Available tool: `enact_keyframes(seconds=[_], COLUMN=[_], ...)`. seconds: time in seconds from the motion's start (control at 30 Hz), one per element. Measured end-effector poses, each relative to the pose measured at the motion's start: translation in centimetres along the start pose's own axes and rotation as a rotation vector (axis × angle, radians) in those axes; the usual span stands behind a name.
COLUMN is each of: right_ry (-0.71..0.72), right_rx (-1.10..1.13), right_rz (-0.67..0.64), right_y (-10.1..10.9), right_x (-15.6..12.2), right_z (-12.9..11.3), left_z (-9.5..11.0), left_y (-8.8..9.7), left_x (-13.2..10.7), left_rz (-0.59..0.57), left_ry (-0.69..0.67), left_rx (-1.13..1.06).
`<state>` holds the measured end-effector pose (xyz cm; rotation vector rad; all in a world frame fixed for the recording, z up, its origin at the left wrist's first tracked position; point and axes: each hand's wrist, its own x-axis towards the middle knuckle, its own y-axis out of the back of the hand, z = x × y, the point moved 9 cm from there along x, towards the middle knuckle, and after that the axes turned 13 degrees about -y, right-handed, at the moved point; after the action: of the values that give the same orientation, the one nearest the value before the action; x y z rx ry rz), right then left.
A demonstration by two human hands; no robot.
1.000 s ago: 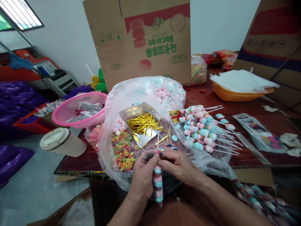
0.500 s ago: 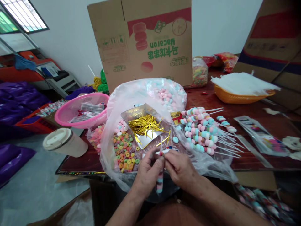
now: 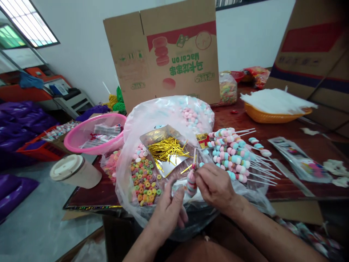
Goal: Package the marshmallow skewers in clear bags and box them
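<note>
My right hand pinches the gathered neck of a bagged marshmallow skewer. Its white stick points up, and the pink, white and blue candies hang below the fingers. My left hand is just left of the candies, fingers apart, holding nothing. Beyond the hands, gold twist ties lie on a silver pouch. Ring-shaped gummies are heaped left of the pouch on a clear plastic bag. To the right lies a stack of unwrapped marshmallow skewers.
A lidded paper cup leans at the table's left edge by a pink basket. Behind stands a cardboard box. On the right are an orange basket with white bags, a metal ruler and printed packets.
My left hand has let go of the skewer's neck and moved down and left, its fingers opening. My right hand has lifted the bagged skewer higher. The view has tilted slightly.
</note>
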<state>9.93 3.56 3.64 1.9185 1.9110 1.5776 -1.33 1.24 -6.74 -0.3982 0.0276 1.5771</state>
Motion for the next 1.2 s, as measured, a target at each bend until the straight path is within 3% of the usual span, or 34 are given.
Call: enact_keyframes(seconds=[0.07,0.1,0.2,0.3,0.4,0.5,0.57,0.63,0.73,0.8,0.87,0.93,1.07,1.2], right_ry=[-0.009,-0.032,-0.290,-0.681,-0.829,-0.863,-0.999,-1.124,-1.101,-1.027,-0.984,-0.944,-0.743,-0.728], right_rx=[0.096,0.178,0.459,0.689,0.815,0.867,0.971,1.060,1.049,1.015,1.030,1.070,0.911,0.579], right_rz=[-0.057,-0.125,-0.363,-0.489,-0.492,-0.486,-0.517,-0.521,-0.429,-0.389,-0.391,-0.434,-0.439,-0.336], right_y=[-0.1,-0.6,-2.9,-4.5,-4.7,-5.1,-6.2,-7.1,-6.8,-6.4,-6.2,-6.1,-4.9,-4.4], right_x=[-0.1,-0.4,-1.2,-2.1,-2.4,-2.6,-3.4,-4.0,-3.7,-3.2,-3.1,-3.1,-2.7,-3.0], right_z=[-1.1,-1.5,-0.7,1.9,2.5,1.9,1.9,2.3,2.8,2.7,2.5,1.9,0.5,1.7], left_z=[-0.5,0.4,5.1,6.6,5.5,5.5,5.7,5.2,4.5,4.4,4.0,3.4,1.0,0.3], left_y=[-1.4,-1.7,-0.6,-0.4,-0.7,-1.1,-0.6,0.9,2.9,2.4,1.0,-0.2,-2.5,-1.3], left_x=[-0.5,-0.3,0.7,0.2,-0.2,0.3,0.7,1.0,0.7,0.4,0.2,0.0,-0.9,-0.4], left_rz=[-0.142,-0.156,-0.135,-0.251,-0.314,-0.235,-0.143,-0.008,0.156,0.115,0.022,-0.040,-0.127,0.001], left_ry=[0.195,0.192,-0.051,-0.053,-0.006,-0.085,-0.149,-0.197,-0.282,-0.316,-0.311,-0.254,0.054,0.120], left_rx=[-0.175,-0.299,-0.496,-0.373,-0.147,-0.308,-0.494,-0.486,-0.101,0.176,0.272,0.192,-0.165,-0.119])
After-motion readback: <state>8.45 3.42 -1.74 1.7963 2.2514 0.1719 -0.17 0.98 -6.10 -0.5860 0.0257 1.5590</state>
